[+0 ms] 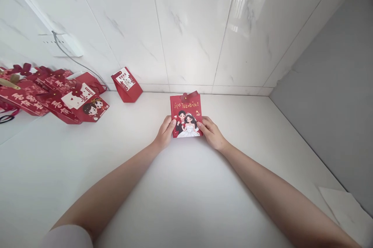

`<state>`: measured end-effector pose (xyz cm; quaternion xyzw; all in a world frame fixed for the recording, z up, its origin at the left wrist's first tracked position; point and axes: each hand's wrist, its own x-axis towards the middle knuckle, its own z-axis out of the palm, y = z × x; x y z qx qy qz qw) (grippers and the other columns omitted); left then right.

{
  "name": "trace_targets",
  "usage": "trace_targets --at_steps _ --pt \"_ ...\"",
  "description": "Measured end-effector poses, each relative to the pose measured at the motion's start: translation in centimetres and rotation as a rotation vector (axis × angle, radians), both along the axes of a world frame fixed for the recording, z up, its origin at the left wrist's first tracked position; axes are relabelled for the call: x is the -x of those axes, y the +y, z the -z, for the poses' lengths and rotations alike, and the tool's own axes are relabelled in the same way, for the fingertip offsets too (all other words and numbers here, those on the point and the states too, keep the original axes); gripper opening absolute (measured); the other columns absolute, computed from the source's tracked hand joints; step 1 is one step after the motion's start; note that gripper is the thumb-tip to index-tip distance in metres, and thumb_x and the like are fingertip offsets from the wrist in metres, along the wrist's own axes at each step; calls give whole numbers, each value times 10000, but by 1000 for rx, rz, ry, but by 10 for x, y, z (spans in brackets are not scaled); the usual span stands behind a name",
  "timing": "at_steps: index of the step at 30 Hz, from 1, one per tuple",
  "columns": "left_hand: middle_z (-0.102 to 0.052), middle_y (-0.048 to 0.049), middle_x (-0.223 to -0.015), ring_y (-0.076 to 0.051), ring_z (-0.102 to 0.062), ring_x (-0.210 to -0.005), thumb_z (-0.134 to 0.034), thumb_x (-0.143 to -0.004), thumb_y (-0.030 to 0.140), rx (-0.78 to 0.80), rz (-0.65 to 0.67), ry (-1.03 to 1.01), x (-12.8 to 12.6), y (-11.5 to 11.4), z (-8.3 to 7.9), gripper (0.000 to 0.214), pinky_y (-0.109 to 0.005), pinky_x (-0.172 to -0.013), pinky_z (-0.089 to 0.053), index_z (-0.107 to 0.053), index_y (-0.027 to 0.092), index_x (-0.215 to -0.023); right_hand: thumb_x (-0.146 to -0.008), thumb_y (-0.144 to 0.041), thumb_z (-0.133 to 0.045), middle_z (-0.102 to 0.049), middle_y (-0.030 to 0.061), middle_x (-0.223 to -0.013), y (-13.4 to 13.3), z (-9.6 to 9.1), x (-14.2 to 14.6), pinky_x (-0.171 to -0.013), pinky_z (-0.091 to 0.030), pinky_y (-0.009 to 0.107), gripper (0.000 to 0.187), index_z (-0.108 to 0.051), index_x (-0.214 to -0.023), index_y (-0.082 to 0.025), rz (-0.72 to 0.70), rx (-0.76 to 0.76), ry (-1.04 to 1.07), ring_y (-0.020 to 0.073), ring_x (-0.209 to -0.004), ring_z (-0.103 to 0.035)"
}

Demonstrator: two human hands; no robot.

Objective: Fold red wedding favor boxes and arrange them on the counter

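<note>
Between my two hands is a red gift box (186, 118) printed with a cartoon bride and groom, gold lettering and a dark red ribbon bow at its top. My left hand (166, 131) grips its left edge, thumb on the front. On the opposite edge, my right hand (213, 133) holds it the same way, fingers behind and out of sight. The box is above or on the white table (186, 193); I cannot tell whether its bottom touches.
A small red box (128, 87) with a white label stands near the tiled wall (192, 26). Several red gift boxes (62, 98) crowd the left side, below a wall socket (61, 45) with a grey cable. A grey panel (332, 85) borders the right. White paper (345, 205) lies at lower right.
</note>
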<state>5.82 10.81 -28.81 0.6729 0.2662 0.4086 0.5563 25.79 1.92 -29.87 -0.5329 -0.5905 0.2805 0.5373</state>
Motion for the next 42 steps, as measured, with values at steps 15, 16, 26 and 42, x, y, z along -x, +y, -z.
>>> trace_targets --at_steps 15,16,26,42 --pt "-613 -95 -1176 -240 -575 -1127 -473 -929 550 -98 -113 202 0 4 -5 449 -347 -984 -444 -656 189 -1125 -929 -622 -457 -551 86 -1242 0 0 -1 -1076 -400 387 456 -720 -1041 -267 62 15 22 234 -1207 -525" --pt "-615 -97 -1182 -242 -574 -1135 -473 -929 550 -80 -99 189 0 5 -4 454 -351 -988 -445 -648 190 -1142 -927 -625 -459 -549 87 -1245 0 0 -1 -1075 -402 388 459 -721 -1038 -265 64 18 23 235 -1206 -526" --pt "-588 -93 -1196 -254 -555 -1166 -527 -907 525 -33 -18 94 -1 7 -6 408 -368 -1023 -436 -666 190 -1095 -935 -611 -456 -551 84 -1260 0 1 -2 -1079 -401 377 455 -719 -1058 -261 64 14 7 230 -1223 -521" --pt "-579 -118 -1331 -307 -544 -1226 -622 -867 488 24 262 227 8 21 -4 504 -454 -1032 -445 -570 192 -1271 -944 -618 -424 -571 91 -1229 2 0 -6 -1090 -380 407 481 -700 -1066 -243 113 32 -7 245 -1228 -504"
